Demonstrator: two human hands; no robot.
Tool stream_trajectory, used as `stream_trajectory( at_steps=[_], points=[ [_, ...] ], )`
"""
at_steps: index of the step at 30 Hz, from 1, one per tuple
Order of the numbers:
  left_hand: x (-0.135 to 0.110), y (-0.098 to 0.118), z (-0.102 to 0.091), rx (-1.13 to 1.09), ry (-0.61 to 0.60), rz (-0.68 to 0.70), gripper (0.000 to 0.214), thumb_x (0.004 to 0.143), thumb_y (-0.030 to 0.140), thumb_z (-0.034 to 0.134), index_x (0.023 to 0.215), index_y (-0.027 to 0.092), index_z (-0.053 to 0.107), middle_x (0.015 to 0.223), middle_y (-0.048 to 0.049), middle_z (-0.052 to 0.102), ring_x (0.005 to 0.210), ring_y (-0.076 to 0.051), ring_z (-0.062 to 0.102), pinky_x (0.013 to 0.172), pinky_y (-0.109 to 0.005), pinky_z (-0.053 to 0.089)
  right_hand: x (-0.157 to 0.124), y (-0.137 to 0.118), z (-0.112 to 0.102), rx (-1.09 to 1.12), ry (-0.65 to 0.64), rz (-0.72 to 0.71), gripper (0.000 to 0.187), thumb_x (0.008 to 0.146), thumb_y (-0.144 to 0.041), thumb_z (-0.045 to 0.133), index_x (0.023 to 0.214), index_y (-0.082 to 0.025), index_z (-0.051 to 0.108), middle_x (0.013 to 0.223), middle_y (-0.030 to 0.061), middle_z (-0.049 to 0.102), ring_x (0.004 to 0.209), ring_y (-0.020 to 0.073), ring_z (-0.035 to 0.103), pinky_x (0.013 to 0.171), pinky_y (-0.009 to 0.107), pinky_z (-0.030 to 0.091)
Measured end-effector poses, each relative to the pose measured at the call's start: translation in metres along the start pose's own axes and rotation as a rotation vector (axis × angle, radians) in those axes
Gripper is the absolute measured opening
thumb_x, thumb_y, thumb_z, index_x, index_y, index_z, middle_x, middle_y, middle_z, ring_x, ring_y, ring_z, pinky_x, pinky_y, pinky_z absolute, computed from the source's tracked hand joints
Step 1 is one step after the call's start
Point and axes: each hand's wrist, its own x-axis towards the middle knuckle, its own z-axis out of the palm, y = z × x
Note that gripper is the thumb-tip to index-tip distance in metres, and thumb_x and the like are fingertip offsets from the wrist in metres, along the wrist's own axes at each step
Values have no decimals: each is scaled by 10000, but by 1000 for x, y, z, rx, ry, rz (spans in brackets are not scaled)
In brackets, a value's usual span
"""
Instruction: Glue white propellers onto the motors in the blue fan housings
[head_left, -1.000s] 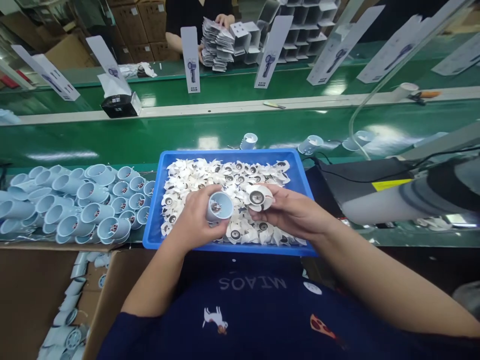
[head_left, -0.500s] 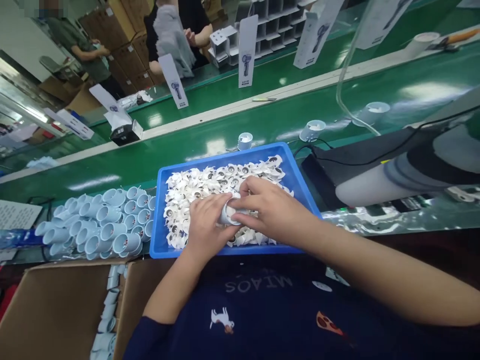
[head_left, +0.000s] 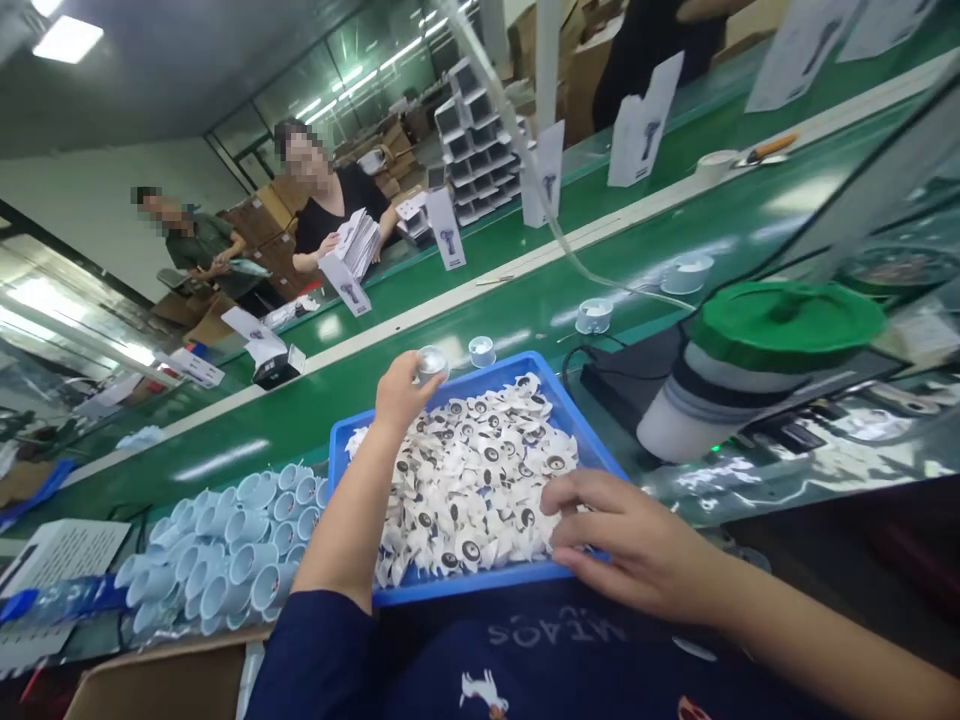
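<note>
Our grips have parted: the left grip (head_left: 405, 395) now closes around a pale cup (head_left: 433, 364) at the far edge of the blue tray (head_left: 465, 588), near a second cup (head_left: 481, 353). The right grip (head_left: 611, 540) hangs loosely open by the white fans (head_left: 487, 455); two-handed handling seems finished.

I'm viewing through one head-worn camera, facing forward and down, looking closely from above the near side of the blue tray (head_left: 480, 582), reaching beyond it to the ceiling (head_left: 225, 60)
</note>
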Motion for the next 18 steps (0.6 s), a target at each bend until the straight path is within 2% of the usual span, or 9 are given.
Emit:
stream_trajectory(
  at_steps=[3, 6, 9, 11, 14, 16, 18],
  points=[
    [18, -4, 11, -1, 23, 18, 380, 823, 295, 753, 1164, 195, 619, 1249, -122, 637, 1156, -266, 622, 974, -394, 510, -11, 1, -4, -9, 43, 41, 148, 956, -166, 528, 844, -195, 619, 963, 56, 593, 896, 142, 594, 787, 254, 475],
    [32, -11, 21, -14, -13, 21, 322, 840, 250, 728, 1146, 215, 633, 1272, -106, 632, 1185, -251, 611, 990, -377, 499, -19, 3, -4, -5, 97, 91, 152, 945, -156, 536, 823, -196, 618, 952, 56, 587, 883, 135, 595, 784, 238, 482],
    [40, -17, 32, -15, -17, -40, 260, 831, 233, 726, 1069, 166, 643, 1135, -132, 669, 1053, -265, 655, 910, -408, 532, -17, 4, -1, 2, 76, 100, 164, 944, -153, 531, 814, -192, 624, 947, 60, 591, 870, 136, 605, 778, 238, 493],
    [41, -17, 34, -22, -3, -54, 319, 825, 223, 729, 1117, 143, 628, 1111, -146, 669, 1029, -271, 658, 898, -428, 537, -15, 4, 0, -3, 56, 95, 174, 948, -161, 525, 810, -191, 626, 938, 61, 593, 850, 139, 607, 759, 244, 498],
    [33, -8, 24, -49, 7, 25, 389, 812, 205, 739, 1181, 168, 620, 1215, -136, 645, 1185, -267, 605, 1020, -432, 489, -12, 5, -2, -5, 48, 92, 170, 947, -162, 527, 808, -191, 619, 945, 60, 594, 855, 141, 606, 757, 246, 502],
    [20, 4, 8, -72, -1, 95, 354, 803, 227, 754, 1139, 199, 647, 1246, -107, 640, 1239, -255, 578, 1076, -421, 453, -11, 8, -3, 9, 55, 101, 151, 944, -152, 534, 821, -191, 615, 957, 57, 590, 876, 136, 606, 778, 238, 503],
    [2, 20, -12, -103, -10, 184, 318, 806, 294, 764, 1098, 222, 660, 1240, -87, 650, 1214, -248, 597, 1058, -416, 468, -11, 12, -1, 39, 86, 116, 101, 950, -157, 542, 902, -197, 622, 976, 54, 588, 905, 130, 605, 808, 228, 505]
  ],
)
